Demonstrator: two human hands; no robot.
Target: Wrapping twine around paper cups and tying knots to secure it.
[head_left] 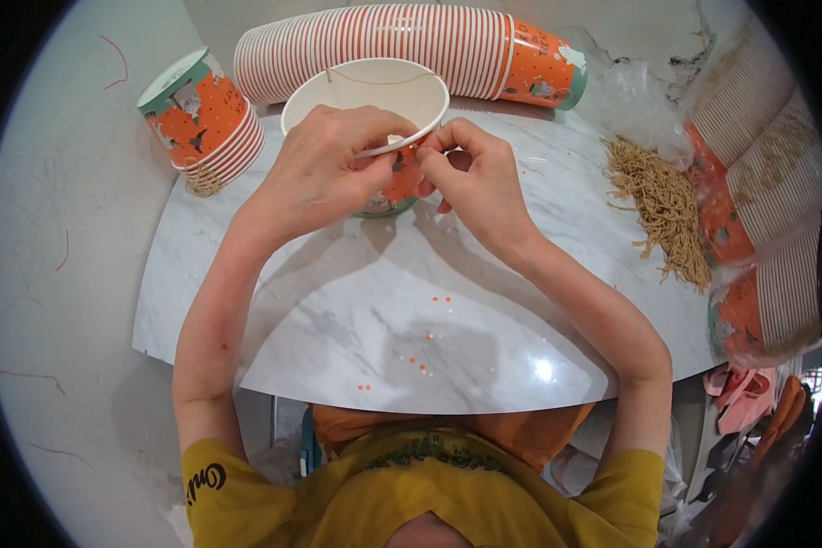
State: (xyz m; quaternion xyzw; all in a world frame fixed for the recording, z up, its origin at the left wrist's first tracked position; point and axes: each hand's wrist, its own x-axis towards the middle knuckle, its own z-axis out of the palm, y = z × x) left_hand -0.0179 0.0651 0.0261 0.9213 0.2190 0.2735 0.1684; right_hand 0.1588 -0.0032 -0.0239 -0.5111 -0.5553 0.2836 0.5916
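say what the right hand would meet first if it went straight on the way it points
Likely the orange-and-green paper cup, on its outer side; the right hand looks at or near it, though depth is unclear.

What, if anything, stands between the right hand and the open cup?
Nothing visible: the right hand is at the rim of the open cup, with the left hand beside it. The stack of cups lies beyond, out of the way.
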